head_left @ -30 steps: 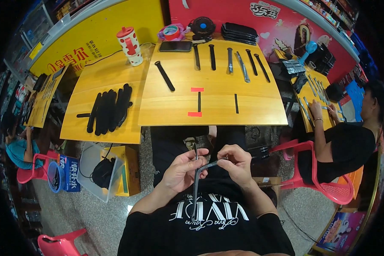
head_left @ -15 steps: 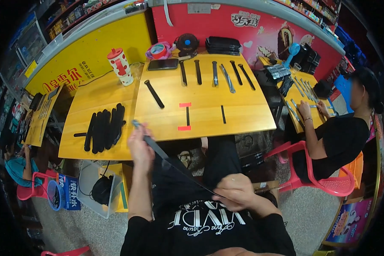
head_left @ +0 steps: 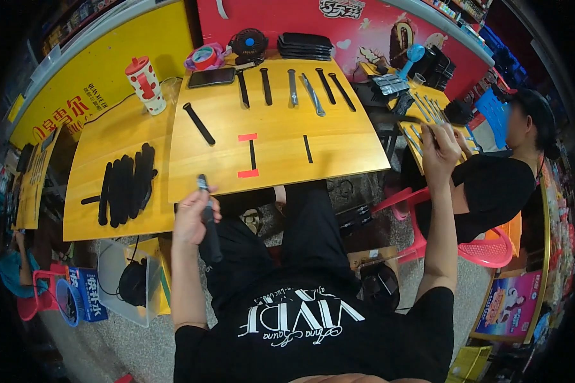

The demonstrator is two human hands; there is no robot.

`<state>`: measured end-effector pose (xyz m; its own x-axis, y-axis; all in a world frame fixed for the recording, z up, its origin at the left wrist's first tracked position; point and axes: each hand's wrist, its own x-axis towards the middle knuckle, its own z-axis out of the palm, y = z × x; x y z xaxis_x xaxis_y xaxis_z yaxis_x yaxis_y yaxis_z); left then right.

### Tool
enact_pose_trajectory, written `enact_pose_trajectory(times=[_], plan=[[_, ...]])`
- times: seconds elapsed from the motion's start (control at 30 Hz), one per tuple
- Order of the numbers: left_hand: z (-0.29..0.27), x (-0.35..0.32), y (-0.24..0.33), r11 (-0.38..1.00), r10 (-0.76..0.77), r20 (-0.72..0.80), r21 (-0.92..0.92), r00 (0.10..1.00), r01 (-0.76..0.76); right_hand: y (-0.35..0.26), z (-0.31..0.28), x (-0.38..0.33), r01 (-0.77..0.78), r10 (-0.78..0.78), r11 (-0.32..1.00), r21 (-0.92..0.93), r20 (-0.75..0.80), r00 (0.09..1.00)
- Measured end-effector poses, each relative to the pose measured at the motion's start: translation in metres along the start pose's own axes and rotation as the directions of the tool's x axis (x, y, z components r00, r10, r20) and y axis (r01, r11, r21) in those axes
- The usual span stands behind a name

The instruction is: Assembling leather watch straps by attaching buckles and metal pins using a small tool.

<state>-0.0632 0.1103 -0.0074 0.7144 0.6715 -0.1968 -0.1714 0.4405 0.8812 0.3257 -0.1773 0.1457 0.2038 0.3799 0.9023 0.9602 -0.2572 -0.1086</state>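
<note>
My left hand (head_left: 196,217) is at the table's near edge, closed around a dark strap (head_left: 211,235) whose greyish, shiny end sticks up past the fingers while the rest hangs toward my lap. Out to the right, my raised right hand (head_left: 442,150) pinches a thin dark strip (head_left: 406,119) trailing left from its fingertips, slightly blurred. On the table (head_left: 351,150) a short black strip (head_left: 252,155) lies between two red tape pieces, beside another bare black strip (head_left: 308,149). Farther back, several straps are laid apart, including a black strap (head_left: 199,124) and a grey strap (head_left: 292,88).
A pile of black straps (head_left: 128,185) covers the left table, near a polka-dot tumbler (head_left: 145,86). A phone (head_left: 211,77), small fan (head_left: 248,43) and stacked black pouches (head_left: 305,46) stand behind. A co-worker (head_left: 492,166) sits close by my right arm. A clear bin (head_left: 124,284) is below left.
The strip stretched between my hands no longer spans them. My right hand has swung up and right with a dark strip; my left stays near the table edge. The view has shifted rightward.
</note>
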Motion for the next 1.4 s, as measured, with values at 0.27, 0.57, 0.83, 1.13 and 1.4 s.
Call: enact_pose_trajectory(times=[0.27, 0.57, 0.83, 1.13, 1.4], plan=[[0.059, -0.004, -0.039, 0.975, -0.213, 0.239, -0.009, 0.947, 0.222, 0.018, 0.076, -0.118, 0.102, 0.075, 0.931, -0.350, 0.456, 0.887], [0.080, -0.004, -0.056, 0.949, -0.281, 0.326, -0.049, 0.903, 0.313, -0.032, 0.104, -0.136, -0.099, 0.154, 0.986, -0.137, 0.482, 0.863], [0.104, -0.016, -0.053, 0.945, -0.303, 0.321, -0.020, 0.897, 0.326, -0.055, 0.082, -0.122, -0.372, 0.367, 0.924, -0.083, 0.461, 0.808], [0.117, -0.021, -0.057, 0.935, -0.324, 0.284, -0.049, 0.902, 0.351, -0.169, 0.029, -0.150, -0.724, 0.285, 0.490, 0.485, 0.696, 0.659], [0.113, -0.030, -0.057, 0.925, -0.264, 0.355, -0.171, 0.897, 0.340, -0.195, 0.045, -0.151, -0.461, 0.197, 0.789, 0.405, 0.545, 0.815]])
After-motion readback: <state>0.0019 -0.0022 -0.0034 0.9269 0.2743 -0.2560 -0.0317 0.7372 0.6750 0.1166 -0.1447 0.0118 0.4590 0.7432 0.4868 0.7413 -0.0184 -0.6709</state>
